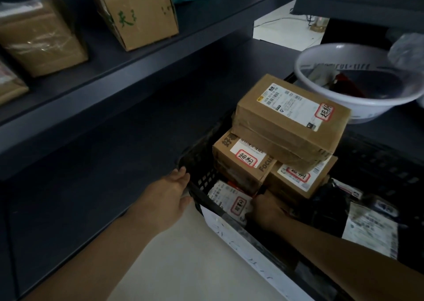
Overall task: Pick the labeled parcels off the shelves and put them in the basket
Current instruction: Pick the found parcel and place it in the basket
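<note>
Fingers of the left hand [171,190] lie fairly straight against the outer left corner of the black basket [202,170], with the thumb by its rim. The right hand [268,211] is inside the basket, its fingers curled down in shadow at the edge of a white-labelled packet [227,199]; whether they pinch it cannot be told. Just behind, labelled cardboard boxes are stacked in the basket, the top box [291,117] tilted. A white basin [364,113] sits at upper right, and a brown carton [137,14] stands on a shelf at upper left.

the left hand [171,193] and right hand [267,213] are bare, the forearms [114,243] too, as far up as shows.
</note>
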Demonstrator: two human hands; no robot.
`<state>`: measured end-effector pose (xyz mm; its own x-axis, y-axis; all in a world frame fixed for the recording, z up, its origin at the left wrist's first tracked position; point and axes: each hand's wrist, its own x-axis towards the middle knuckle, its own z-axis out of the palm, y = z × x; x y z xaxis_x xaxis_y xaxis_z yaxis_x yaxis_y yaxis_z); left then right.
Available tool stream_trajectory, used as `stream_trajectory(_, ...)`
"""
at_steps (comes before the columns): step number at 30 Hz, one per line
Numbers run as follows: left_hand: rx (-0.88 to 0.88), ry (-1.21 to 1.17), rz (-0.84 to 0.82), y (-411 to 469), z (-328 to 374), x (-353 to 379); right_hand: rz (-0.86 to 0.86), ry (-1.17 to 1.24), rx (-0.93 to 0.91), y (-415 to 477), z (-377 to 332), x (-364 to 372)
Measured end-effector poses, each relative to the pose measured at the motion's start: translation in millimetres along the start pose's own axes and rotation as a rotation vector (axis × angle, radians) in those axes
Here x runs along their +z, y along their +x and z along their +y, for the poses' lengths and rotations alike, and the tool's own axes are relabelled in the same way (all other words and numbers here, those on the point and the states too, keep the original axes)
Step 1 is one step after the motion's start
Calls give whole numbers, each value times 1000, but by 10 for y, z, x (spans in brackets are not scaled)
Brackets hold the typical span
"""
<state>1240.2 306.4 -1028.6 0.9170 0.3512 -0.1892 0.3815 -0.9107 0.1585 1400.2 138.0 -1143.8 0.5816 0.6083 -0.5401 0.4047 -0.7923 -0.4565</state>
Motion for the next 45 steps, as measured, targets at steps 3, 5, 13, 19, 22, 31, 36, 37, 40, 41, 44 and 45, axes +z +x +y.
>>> stream_trajectory(3,5,5,8,-2,0,14,-14,1,-25,60,71,14)
stream_trajectory(5,2,-1,11,-3,-4,27,-17,-21,-44,68,70,30)
stream_trajectory(13,15,84,-61,-71,2,-21,-222,-153,-74,-250,-162,-233)
stream_trajectory(19,13,146,75,-306,-3,-180,22,52,-355,-861,-470,-863)
stream_trajectory(22,35,161,160,-559,-102,-481,162,-63,-580,-1120,-857,-1061)
stream_trajectory(31,-125,298,515,-1736,-725,-1807,336,-22,-1098,-1661,-2744,-1408)
stream_trajectory(36,-276,334,644,-2298,-1154,-2044,357,-31,-1229,-1789,-3611,-1251)
stream_trajectory(37,-323,341,642,-2388,-1255,-2061,370,-37,-1242,-1790,-3757,-1188)
stream_trajectory(40,-443,317,638,-2561,-1586,-2106,430,-97,-1244,-1719,-4135,-979)
stream_trajectory(41,-474,305,643,-2567,-1695,-2116,460,-117,-1218,-1670,-4231,-926)
stream_trajectory(44,-548,261,630,-2447,-1964,-2137,565,-114,-1130,-1512,-4407,-838)
stream_trajectory(45,-559,235,620,-2367,-2021,-2137,581,-125,-1077,-1473,-4437,-832)
